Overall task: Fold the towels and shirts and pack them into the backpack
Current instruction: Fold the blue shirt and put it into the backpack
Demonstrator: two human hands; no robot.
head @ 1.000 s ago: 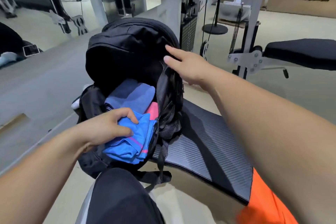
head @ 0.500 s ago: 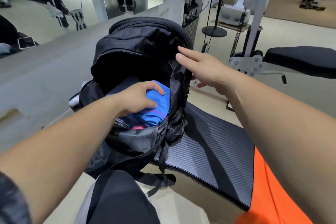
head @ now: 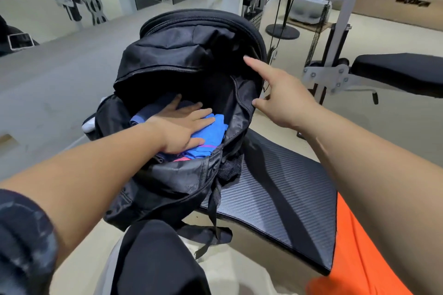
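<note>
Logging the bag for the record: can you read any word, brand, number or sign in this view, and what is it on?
No text can be read.
Dark marking on the far floor: may be lettering, too blurred to read.
Backpack: no label or brand shows.
Blue cloth inside it: no print shows, only a pink stripe.

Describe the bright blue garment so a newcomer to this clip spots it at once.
Start at the black backpack, open at the edge of the ribbed bench pad. In its main compartment the left hand presses flat on the bright blue garment. It is the most vivid cloth there, purple-striped, beside a duller grey-blue cloth.
</note>
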